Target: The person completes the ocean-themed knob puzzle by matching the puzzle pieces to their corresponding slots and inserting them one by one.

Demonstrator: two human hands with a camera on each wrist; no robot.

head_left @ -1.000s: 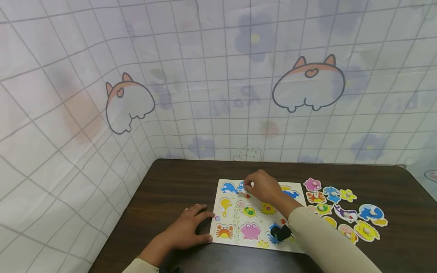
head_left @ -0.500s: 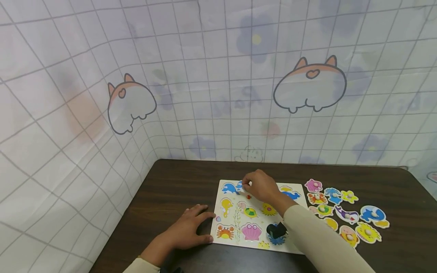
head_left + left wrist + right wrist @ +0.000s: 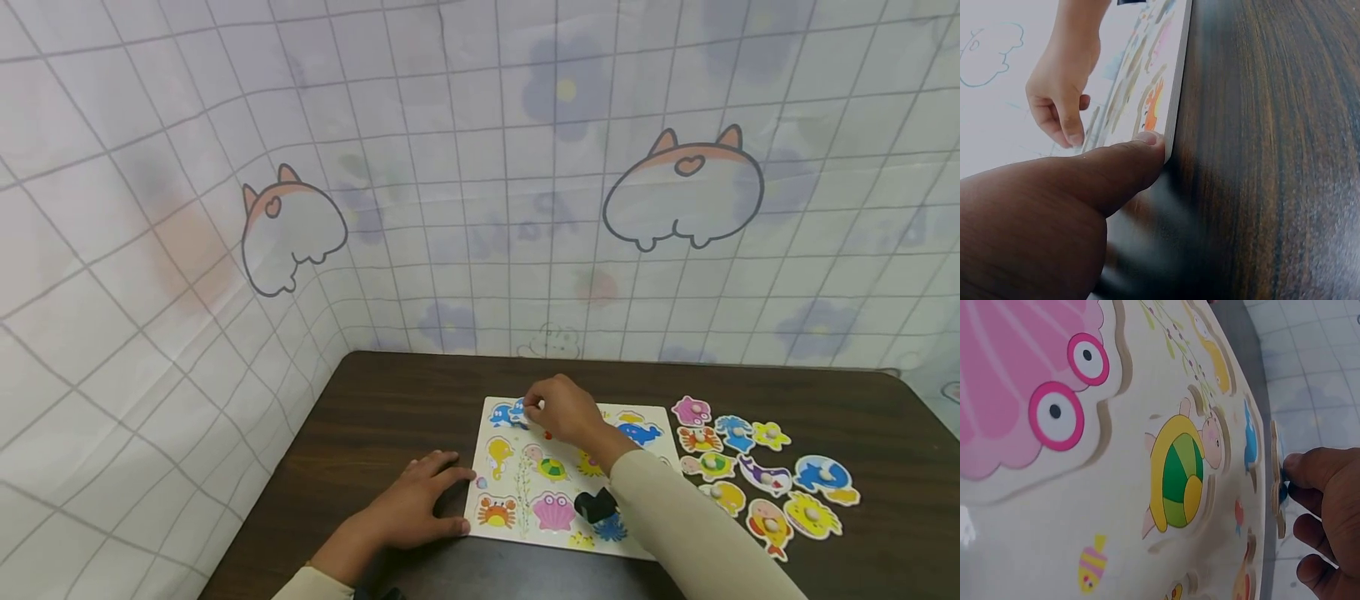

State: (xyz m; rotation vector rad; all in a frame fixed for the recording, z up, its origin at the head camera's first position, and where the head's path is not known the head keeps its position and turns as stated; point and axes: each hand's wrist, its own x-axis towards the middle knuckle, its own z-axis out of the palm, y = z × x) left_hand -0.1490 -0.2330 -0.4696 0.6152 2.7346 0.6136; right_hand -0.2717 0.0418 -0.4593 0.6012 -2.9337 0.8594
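Note:
A pale puzzle board (image 3: 517,467) with printed sea animals lies on the table. My right hand (image 3: 564,410) pinches a blue puzzle piece (image 3: 517,410) between thumb and fingers above the board's far left part. In the right wrist view the puzzle piece (image 3: 1275,481) shows edge-on, raised off the board beyond the turtle recess (image 3: 1179,475). Its full picture is hard to make out. At the board's left side my left hand (image 3: 412,504) rests with fingers spread, touching the edge. The left thumb (image 3: 1132,156) lies on the board's near left corner.
Several loose knobbed pieces lie right of the board, among them a crab (image 3: 699,439), a turtle (image 3: 708,465), a yellow piece (image 3: 812,515) and a blue whale piece (image 3: 823,475). A patterned wall cloth (image 3: 480,208) stands behind the dark wooden table (image 3: 390,400).
My right hand has moved slightly left with the blue piece, now over the blue whale recess at the board's far left. The left hand stays at the board's edge.

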